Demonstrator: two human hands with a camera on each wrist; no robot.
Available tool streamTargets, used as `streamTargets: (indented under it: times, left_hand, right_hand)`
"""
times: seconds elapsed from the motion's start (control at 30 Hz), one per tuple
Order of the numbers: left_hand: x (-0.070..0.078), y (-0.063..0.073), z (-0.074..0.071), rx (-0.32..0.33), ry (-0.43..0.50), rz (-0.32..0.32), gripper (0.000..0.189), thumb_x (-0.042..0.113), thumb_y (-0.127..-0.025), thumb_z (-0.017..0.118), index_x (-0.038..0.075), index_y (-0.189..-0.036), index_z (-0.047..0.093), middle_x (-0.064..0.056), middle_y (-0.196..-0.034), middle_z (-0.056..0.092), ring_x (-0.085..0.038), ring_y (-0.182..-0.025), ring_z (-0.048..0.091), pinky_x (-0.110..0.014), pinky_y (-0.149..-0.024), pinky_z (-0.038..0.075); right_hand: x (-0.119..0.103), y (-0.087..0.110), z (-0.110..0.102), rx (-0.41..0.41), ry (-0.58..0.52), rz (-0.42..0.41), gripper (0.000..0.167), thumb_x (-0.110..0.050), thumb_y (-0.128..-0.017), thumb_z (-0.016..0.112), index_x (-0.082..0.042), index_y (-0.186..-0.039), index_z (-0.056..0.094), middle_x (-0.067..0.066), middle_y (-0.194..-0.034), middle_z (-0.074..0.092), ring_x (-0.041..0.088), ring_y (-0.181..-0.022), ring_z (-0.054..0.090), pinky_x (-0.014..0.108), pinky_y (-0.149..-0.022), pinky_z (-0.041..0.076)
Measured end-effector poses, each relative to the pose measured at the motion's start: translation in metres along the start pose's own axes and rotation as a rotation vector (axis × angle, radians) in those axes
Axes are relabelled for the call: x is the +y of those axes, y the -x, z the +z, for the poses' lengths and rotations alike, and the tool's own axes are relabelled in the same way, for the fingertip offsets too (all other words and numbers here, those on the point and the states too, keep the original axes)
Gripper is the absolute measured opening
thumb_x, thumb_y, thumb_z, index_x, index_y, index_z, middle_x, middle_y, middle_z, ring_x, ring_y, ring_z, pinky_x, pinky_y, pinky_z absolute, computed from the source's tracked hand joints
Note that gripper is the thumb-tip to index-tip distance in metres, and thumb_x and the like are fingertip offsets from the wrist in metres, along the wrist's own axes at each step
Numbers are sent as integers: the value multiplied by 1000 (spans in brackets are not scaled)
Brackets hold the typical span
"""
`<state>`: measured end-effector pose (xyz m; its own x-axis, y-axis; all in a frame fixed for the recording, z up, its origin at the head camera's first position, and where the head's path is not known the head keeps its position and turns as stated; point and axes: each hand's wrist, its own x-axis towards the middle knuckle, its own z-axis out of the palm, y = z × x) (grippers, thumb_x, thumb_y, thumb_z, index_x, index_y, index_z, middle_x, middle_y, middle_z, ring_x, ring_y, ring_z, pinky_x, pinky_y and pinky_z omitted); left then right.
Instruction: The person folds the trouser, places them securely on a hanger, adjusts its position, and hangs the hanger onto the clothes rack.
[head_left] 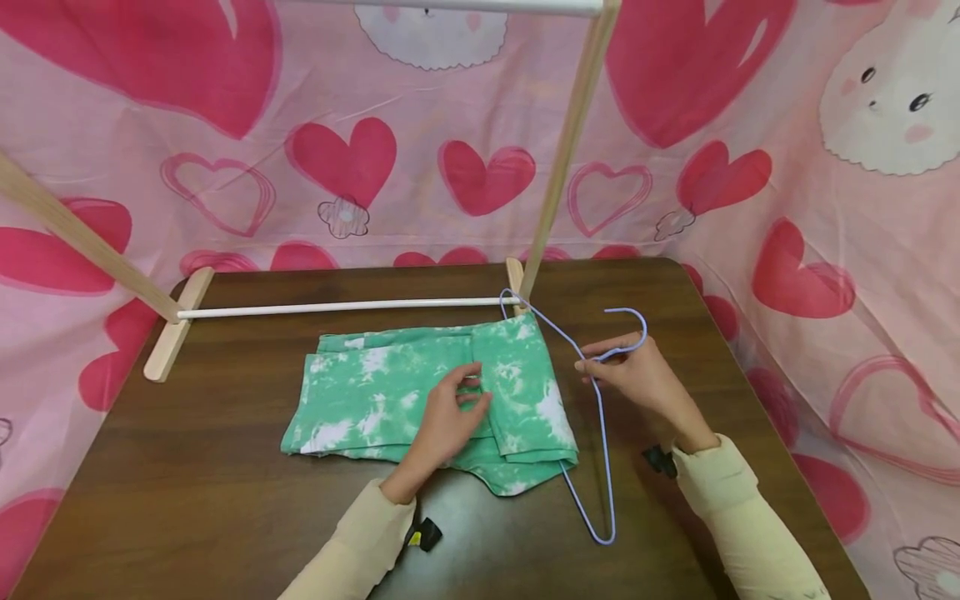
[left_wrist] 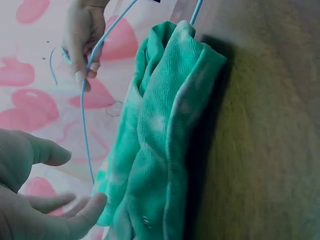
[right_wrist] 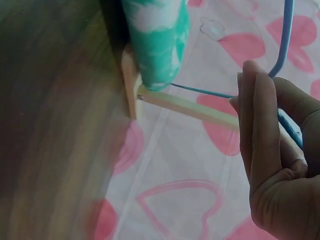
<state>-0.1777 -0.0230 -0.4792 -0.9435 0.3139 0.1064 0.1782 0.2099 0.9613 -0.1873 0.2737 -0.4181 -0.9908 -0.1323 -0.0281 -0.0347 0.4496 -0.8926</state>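
Note:
A folded green-and-white tie-dye garment lies on the table, its right end folded back across the lower bar of a thin lilac wire hanger. The hanger's two corners stick out beyond the cloth, one at the far side and one at the near side. My right hand pinches the hanger near the base of its hook, holding that part raised off the table. Over the middle of the garment, my left hand hovers with relaxed, spread fingers and holds nothing; the left wrist view shows the thick folded cloth edge beside it.
Behind the garment stands a rack with wooden posts, wooden feet and a white lower rod. Its upper rod crosses the top of the head view. Pink heart-printed fabric surrounds the brown table.

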Motion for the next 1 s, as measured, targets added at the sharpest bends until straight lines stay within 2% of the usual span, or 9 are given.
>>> streamTargets:
  times: [0.17, 0.37, 0.53, 0.63, 0.7, 0.77, 0.87, 0.93, 1.0]
  left_hand:
    - [-7, -5, -2, -33, 118, -149, 64, 13, -103, 59, -9, -155, 28, -29, -149, 46, -44, -133, 52, -49, -103, 51]
    - [-10, -10, -5, -66, 318, -305, 65, 10, -105, 54, -11, -156, 19, -34, -151, 39, -47, -136, 47, -47, -105, 50]
    - [-6, -14, -2, -99, 335, -386, 65, 13, -107, 52, -13, -155, 19, -34, -146, 45, -46, -135, 49, -48, -107, 49]
    - [-4, -16, 4, -112, 301, -401, 64, 18, -108, 51, -15, -154, 20, -28, -132, 58, -39, -124, 60, -45, -103, 51]
    - [-3, -17, 10, -126, 277, -393, 55, 21, -108, 50, -15, -147, 34, -19, -109, 65, -29, -103, 66, -39, -94, 54]
    - [-3, -18, 14, -139, 244, -365, 47, 22, -108, 50, -13, -138, 45, -11, -96, 64, -19, -88, 63, -34, -83, 53]
    - [-5, -18, 18, -153, 228, -326, 37, 19, -108, 50, -10, -131, 53, -13, -98, 65, -17, -88, 61, -31, -80, 49]
    - [-6, -17, 19, -155, 239, -313, 40, 15, -108, 50, -10, -138, 49, -21, -118, 67, -22, -103, 65, -34, -89, 52]
    - [-6, -16, 19, -159, 251, -318, 42, 13, -108, 50, -11, -142, 44, -27, -122, 65, -27, -109, 64, -36, -93, 52]
  right_hand:
    - [13, -1, -3, -21, -68, 31, 29, -2, -92, 73, 19, -111, 68, 28, -92, 75, 17, -73, 76, 32, -68, 62]
    - [26, -1, 2, -5, -157, 63, 31, 1, -94, 69, 23, -115, 64, 35, -98, 71, 12, -72, 76, 28, -65, 61]
    - [32, 2, 6, 23, -199, 83, 33, 0, -95, 68, 24, -117, 62, 31, -98, 73, 12, -71, 76, 27, -65, 61]
    - [33, 3, 8, 32, -223, 84, 34, 0, -95, 68, 25, -117, 60, 33, -99, 72, 12, -71, 76, 26, -65, 61]
    - [33, 3, 9, 36, -232, 83, 35, 0, -95, 68, 26, -117, 60, 35, -99, 71, 12, -70, 76, 26, -65, 61]
    - [32, 3, 10, 41, -236, 86, 34, 0, -95, 68, 25, -117, 61, 34, -98, 72, 13, -70, 76, 27, -65, 61]
    - [32, 2, 11, 46, -232, 90, 33, -1, -95, 69, 24, -116, 63, 32, -96, 73, 14, -69, 76, 27, -65, 61]
    - [32, 3, 12, 45, -234, 90, 33, -1, -95, 69, 23, -116, 63, 30, -93, 74, 15, -69, 76, 28, -65, 61]
    - [32, 3, 13, 40, -233, 87, 33, -1, -95, 69, 23, -116, 63, 28, -90, 74, 15, -69, 76, 29, -65, 61]
